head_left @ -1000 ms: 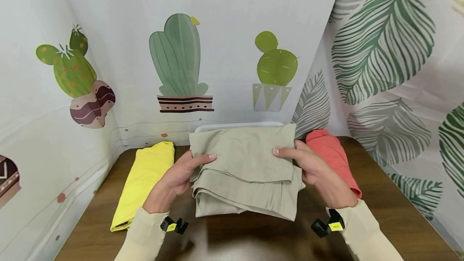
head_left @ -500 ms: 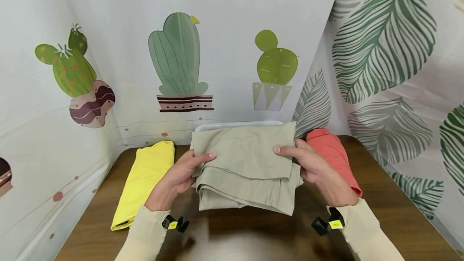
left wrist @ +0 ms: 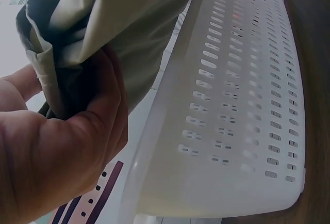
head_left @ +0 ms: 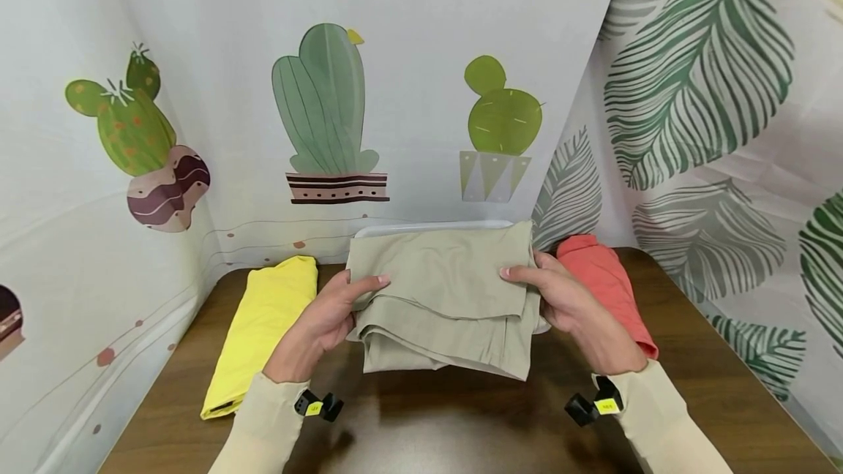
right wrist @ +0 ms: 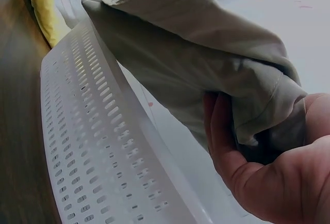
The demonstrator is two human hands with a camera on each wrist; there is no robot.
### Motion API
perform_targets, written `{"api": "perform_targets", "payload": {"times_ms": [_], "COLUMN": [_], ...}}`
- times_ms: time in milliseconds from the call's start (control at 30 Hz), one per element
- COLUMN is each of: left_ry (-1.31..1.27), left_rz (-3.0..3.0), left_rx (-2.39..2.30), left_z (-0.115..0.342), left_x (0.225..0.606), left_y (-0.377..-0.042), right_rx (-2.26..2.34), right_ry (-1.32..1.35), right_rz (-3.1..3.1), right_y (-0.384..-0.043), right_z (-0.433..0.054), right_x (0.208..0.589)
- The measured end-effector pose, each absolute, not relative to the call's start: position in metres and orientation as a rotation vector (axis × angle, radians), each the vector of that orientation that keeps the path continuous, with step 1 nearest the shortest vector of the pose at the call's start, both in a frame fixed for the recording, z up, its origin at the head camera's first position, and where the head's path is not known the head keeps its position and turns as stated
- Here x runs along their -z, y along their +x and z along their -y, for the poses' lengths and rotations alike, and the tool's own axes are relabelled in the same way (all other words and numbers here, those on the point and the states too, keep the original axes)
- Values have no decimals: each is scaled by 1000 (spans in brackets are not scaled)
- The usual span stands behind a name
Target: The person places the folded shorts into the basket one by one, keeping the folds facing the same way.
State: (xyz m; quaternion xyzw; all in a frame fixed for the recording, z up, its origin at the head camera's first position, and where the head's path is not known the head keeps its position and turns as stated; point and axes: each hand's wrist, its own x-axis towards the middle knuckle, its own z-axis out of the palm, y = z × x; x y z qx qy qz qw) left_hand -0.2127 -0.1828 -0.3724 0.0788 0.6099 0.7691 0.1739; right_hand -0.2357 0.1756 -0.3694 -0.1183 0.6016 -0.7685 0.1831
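Observation:
Both hands hold a folded khaki garment level over a white plastic basket. My left hand grips the garment's left side, thumb on top and fingers curled underneath. On the opposite side my right hand grips it the same way, as the right wrist view also shows. Layered hems hang at the garment's near edge. Slotted holes cover the basket's wall in both wrist views. In the head view the garment hides most of the basket, leaving the far rim showing.
A folded yellow garment lies on the brown wooden table to the left. To the right lies a folded coral-red garment. Behind the table hangs a white curtain printed with cacti and leaves.
The near edge of the khaki garment has shifted slightly away from me, and its right edge a little to the left. Both hands keep their grip. The yellow and red garments have not moved.

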Motion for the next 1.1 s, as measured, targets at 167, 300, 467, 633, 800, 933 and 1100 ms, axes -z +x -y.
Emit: {"api": "perform_targets", "payload": {"times_ms": [167, 300, 467, 633, 800, 933, 1100], "left_ry": [243, 262, 280, 253, 233, 231, 217], "left_rz": [-1737, -1740, -1750, -1805, -1846, -1870, -1892], "left_rx": [-2191, -2198, -2203, -2193, -2185, -2170, -2161], "left_z": [183, 183, 184, 183, 183, 182, 181], "left_x": [375, 376, 376, 378, 380, 381, 382], "left_y": [-215, -216, -216, -218, -219, -220, -220], "right_rx": [2177, 2180, 2188, 2188, 2186, 2187, 2182], "right_ry": [-343, -341, -333, -336, -332, -301, -291], "right_rz": [-1708, -1715, -1736, -1785, -1803, -1810, -1813], "right_y": [-238, -239, -240, -241, -243, -246, -250], "right_z": [-177, -177, -179, -179, -180, -182, -183], "right_x": [370, 370, 371, 374, 377, 380, 383]}}
